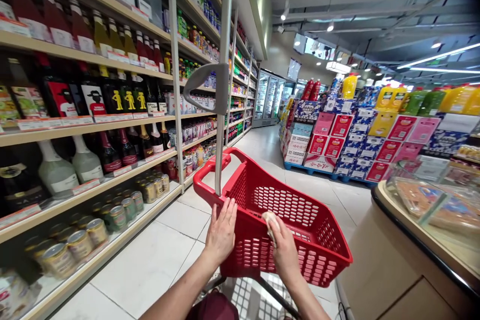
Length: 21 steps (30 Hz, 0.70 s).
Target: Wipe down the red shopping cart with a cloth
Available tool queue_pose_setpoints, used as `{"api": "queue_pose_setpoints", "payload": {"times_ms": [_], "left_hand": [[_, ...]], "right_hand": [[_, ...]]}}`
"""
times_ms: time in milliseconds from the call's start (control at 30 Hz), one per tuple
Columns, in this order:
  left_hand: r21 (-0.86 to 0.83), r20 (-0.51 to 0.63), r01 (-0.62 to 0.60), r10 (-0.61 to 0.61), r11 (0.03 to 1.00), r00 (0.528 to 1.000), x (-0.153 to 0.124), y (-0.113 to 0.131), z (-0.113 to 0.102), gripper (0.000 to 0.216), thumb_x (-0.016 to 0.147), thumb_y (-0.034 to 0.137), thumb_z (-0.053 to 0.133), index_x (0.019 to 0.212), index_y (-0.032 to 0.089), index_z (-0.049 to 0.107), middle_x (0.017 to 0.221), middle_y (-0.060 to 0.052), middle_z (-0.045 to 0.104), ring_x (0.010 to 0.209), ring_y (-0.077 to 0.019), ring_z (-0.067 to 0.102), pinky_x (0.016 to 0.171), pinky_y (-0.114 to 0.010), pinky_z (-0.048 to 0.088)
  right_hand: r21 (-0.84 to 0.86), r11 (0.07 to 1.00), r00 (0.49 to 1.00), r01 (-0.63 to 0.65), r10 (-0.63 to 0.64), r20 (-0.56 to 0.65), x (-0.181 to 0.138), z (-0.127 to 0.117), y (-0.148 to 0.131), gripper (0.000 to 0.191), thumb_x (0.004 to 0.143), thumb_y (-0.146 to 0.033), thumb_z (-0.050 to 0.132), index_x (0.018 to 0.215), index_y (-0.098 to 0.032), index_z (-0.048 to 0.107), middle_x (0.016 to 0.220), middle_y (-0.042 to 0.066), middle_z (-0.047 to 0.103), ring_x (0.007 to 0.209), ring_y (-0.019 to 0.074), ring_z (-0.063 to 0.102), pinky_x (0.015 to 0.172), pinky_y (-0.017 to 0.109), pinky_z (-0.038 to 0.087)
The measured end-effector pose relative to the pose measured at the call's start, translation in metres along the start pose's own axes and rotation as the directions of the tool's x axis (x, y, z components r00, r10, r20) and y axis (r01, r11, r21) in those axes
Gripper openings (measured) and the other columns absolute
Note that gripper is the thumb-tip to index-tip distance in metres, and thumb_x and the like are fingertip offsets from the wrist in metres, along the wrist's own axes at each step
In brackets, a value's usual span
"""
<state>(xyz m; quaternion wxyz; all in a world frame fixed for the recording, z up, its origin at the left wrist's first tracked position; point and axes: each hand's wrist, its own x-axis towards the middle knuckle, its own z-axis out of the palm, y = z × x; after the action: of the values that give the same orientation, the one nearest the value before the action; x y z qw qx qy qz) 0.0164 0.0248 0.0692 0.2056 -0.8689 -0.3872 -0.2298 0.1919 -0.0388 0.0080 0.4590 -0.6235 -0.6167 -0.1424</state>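
A red plastic shopping cart basket point(318, 250) with perforated walls stands right in front of me. My left hand point(222, 230) lies flat against its near side wall by the handle end, fingers stretched out and holding nothing. Pinched in my right hand point(285, 250) is a pale, crumpled cloth point(270, 221), which touches the top rim of the same wall. A grey metal pole point(221, 145) with a grey plastic loop point(204, 89) rises at the handle end. Inside the basket, the part I can see holds no goods.
Shelves with bottles point(60, 165) and cans point(78, 245) run along the left. Stacked drink cartons point(326, 132) with bottles on top stand ahead to the right. A counter with a dark edge point(423, 245) closes off the near right. Glass-door fridges point(268, 92) line the back.
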Motion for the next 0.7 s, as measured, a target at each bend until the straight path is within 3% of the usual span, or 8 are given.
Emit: {"api": "queue_pose_setpoints", "payload": {"times_ms": [100, 233, 333, 467, 533, 600, 700], "left_hand": [[-0.006, -0.010, -0.014, 0.013, 1.000, 1.000, -0.004, -0.002, 0.001, 0.065, 0.072, 0.018, 0.041, 0.135, 0.008, 0.026, 0.143, -0.010, 0.026, 0.135, -0.0225, 0.009, 0.109, -0.047, 0.007], [-0.031, -0.089, -0.043, 0.040, 0.999, 0.995, -0.007, -0.014, 0.000, 0.065, 0.073, 0.017, 0.041, 0.136, 0.010, 0.024, 0.141, -0.010, 0.031, 0.135, -0.0210, 0.012, 0.109, -0.046, 0.005], [-0.050, -0.203, 0.083, -0.092, 0.995, 0.975, -0.008, -0.040, -0.007, 0.065, 0.073, 0.012, 0.041, 0.136, 0.008, 0.023, 0.140, -0.014, 0.033, 0.134, -0.0224, 0.016, 0.109, -0.048, 0.005], [-0.074, -0.271, 0.196, -0.208, 0.978, 0.940, -0.003, -0.074, -0.016, 0.065, 0.071, 0.006, 0.040, 0.134, 0.005, 0.024, 0.138, -0.018, 0.034, 0.133, -0.0257, 0.019, 0.107, -0.051, 0.012], [-0.077, -0.272, 0.189, -0.203, 0.979, 0.941, -0.001, -0.084, -0.018, 0.066, 0.069, 0.004, 0.039, 0.133, 0.006, 0.024, 0.138, -0.018, 0.034, 0.133, -0.0256, 0.020, 0.106, -0.052, 0.013], [-0.077, -0.262, 0.181, -0.196, 0.980, 0.945, 0.000, -0.089, -0.018, 0.066, 0.069, 0.003, 0.039, 0.133, 0.007, 0.024, 0.138, -0.017, 0.034, 0.133, -0.0252, 0.019, 0.106, -0.052, 0.012], [-0.070, -0.225, 0.186, -0.197, 0.980, 0.954, -0.005, -0.092, -0.016, 0.067, 0.068, 0.004, 0.039, 0.133, 0.007, 0.025, 0.140, -0.017, 0.032, 0.133, -0.0253, 0.018, 0.107, -0.052, 0.011]], "right_hand": [[0.012, 1.000, 0.999, -0.027, 0.027, -0.043, 0.007, 0.007, -0.010, 0.072, 0.065, 0.007, 0.027, 0.128, -0.025, 0.043, 0.133, 0.006, 0.043, 0.125, 0.0198, 0.035, 0.101, 0.046, 0.034], [0.178, 0.981, 0.996, 0.080, -0.086, 0.029, 0.035, 0.033, -0.056, 0.064, 0.074, 0.002, 0.031, 0.132, -0.025, 0.037, 0.135, 0.005, 0.040, 0.126, 0.0170, 0.034, 0.102, 0.039, 0.036], [0.222, 0.962, 0.985, 0.158, -0.169, 0.029, 0.047, 0.041, -0.070, 0.063, 0.077, 0.000, 0.035, 0.134, -0.026, 0.033, 0.136, 0.006, 0.039, 0.126, 0.0179, 0.034, 0.103, 0.040, 0.036], [0.257, 0.920, 0.955, 0.296, -0.284, -0.082, 0.073, 0.025, -0.080, 0.057, 0.083, -0.003, 0.035, 0.134, -0.029, 0.032, 0.134, 0.004, 0.042, 0.123, 0.0163, 0.039, 0.100, 0.038, 0.040], [0.251, 0.885, 0.913, 0.391, -0.340, -0.224, 0.109, 0.013, -0.098, 0.054, 0.085, -0.007, 0.038, 0.133, -0.031, 0.032, 0.137, 0.004, 0.038, 0.125, 0.0181, 0.037, 0.101, 0.041, 0.039], [0.188, 0.843, 0.834, 0.504, -0.419, -0.358, 0.154, 0.004, -0.118, 0.052, 0.086, -0.009, 0.039, 0.133, -0.032, 0.033, 0.140, 0.001, 0.033, 0.129, 0.0197, 0.030, 0.103, 0.046, 0.035], [0.050, 0.792, 0.760, 0.609, -0.565, -0.321, 0.195, 0.004, -0.131, 0.044, 0.088, -0.010, 0.036, 0.129, -0.026, 0.041, 0.136, 0.003, 0.040, 0.132, 0.0191, 0.022, 0.107, 0.047, 0.027]]}}
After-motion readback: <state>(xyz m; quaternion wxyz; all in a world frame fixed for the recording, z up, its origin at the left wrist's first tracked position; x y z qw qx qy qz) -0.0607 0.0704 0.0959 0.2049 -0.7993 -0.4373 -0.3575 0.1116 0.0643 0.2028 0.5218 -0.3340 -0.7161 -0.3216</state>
